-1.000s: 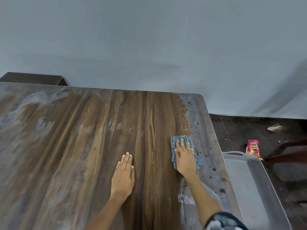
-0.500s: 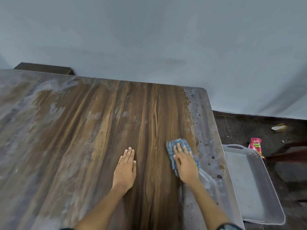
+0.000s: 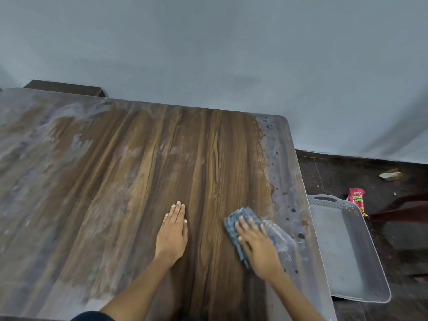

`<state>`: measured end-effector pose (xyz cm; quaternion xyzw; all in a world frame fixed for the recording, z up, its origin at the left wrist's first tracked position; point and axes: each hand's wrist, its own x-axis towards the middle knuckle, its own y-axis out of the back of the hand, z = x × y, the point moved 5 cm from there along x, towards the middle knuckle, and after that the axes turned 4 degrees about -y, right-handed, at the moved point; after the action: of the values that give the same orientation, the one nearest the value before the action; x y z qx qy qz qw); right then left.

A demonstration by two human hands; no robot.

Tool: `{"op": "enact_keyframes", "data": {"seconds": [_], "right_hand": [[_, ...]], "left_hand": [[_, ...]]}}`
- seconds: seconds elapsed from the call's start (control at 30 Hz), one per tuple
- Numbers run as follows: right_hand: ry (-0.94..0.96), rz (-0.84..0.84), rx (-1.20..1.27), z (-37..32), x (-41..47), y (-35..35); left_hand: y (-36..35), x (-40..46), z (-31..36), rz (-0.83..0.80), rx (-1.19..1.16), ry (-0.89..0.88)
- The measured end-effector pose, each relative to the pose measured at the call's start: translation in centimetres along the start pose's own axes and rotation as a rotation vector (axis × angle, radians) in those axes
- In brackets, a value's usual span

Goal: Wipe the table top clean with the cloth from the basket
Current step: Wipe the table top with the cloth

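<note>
A wood-grain table top [image 3: 115, 193] fills the view, dusty grey on its left part and along its right edge, cleaner brown in the middle. My right hand [image 3: 257, 246] presses flat on a blue cloth [image 3: 234, 222] near the right edge, next to a wet smear. My left hand [image 3: 172, 232] lies flat on the table, fingers together, holding nothing. A grey plastic basket [image 3: 347, 251] sits on the floor right of the table.
A grey wall stands behind the table. On the dark floor to the right lie a red snack packet [image 3: 356, 199] and a small scrap [image 3: 391, 174]. A dark piece of furniture [image 3: 64, 88] shows past the table's far left corner.
My right hand has dragged the cloth toward me and a little left along the right side, leaving a wet streak. The left hand has stayed flat on the table.
</note>
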<state>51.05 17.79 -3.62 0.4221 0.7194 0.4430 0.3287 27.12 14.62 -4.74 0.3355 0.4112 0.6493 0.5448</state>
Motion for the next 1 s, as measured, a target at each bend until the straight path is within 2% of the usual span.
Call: {"op": "enact_keyframes", "data": {"seconds": [0.1, 0.17, 0.23, 0.37, 0.4, 0.47, 0.6, 0.67, 0.73, 0.8, 0.9, 0.93, 1.0], "right_hand": [[-0.216, 0.079, -0.019, 0.8, 4.4, 1.8], [-0.247, 0.066, -0.002, -0.8, 6.1, 1.5], [-0.148, 0.044, 0.035, -3.7, 5.6, 0.5], [0.33, -0.059, -0.021, -7.6, -1.0, -1.8], [0.357, -0.121, 0.001, -6.8, -2.4, -2.0], [0.284, -0.198, 0.09, -3.6, -3.1, -1.6], [-0.002, -0.011, 0.109, 0.7, 1.9, 1.4], [-0.136, 0.032, 0.09, 0.3, 4.4, 1.7], [-0.161, 0.063, 0.072, -1.4, 5.1, 1.0], [-0.025, 0.021, 0.086, -4.0, 3.6, -0.6], [0.286, -0.151, 0.102, -6.2, -2.1, -3.0], [0.342, -0.19, 0.11, -5.7, -3.9, -3.3], [0.321, -0.238, 0.16, -3.3, -6.2, -2.7]], "left_hand": [[0.0, -0.2, 0.3, -0.003, 0.0, 0.023], [0.0, -0.4, 0.4, -0.005, -0.001, 0.034], [0.0, -0.6, 0.6, 0.001, -0.005, 0.041], [-0.2, -0.8, 0.7, 0.019, -0.021, 0.055], [-0.3, -0.9, 0.7, 0.022, -0.024, 0.059], [-0.5, -1.3, 0.7, 0.041, -0.024, 0.072], [-0.9, -1.9, 0.9, 0.059, -0.032, 0.106], [-1.0, -2.2, 0.9, 0.06, -0.032, 0.119], [-1.1, -2.4, 1.0, 0.063, -0.024, 0.123], [-1.0, -2.5, 1.0, 0.068, -0.025, 0.115], [-0.8, -2.6, 1.0, 0.064, -0.033, 0.093], [-0.8, -2.7, 1.0, 0.057, -0.027, 0.082], [-0.7, -2.9, 0.9, 0.052, -0.019, 0.062]]}}
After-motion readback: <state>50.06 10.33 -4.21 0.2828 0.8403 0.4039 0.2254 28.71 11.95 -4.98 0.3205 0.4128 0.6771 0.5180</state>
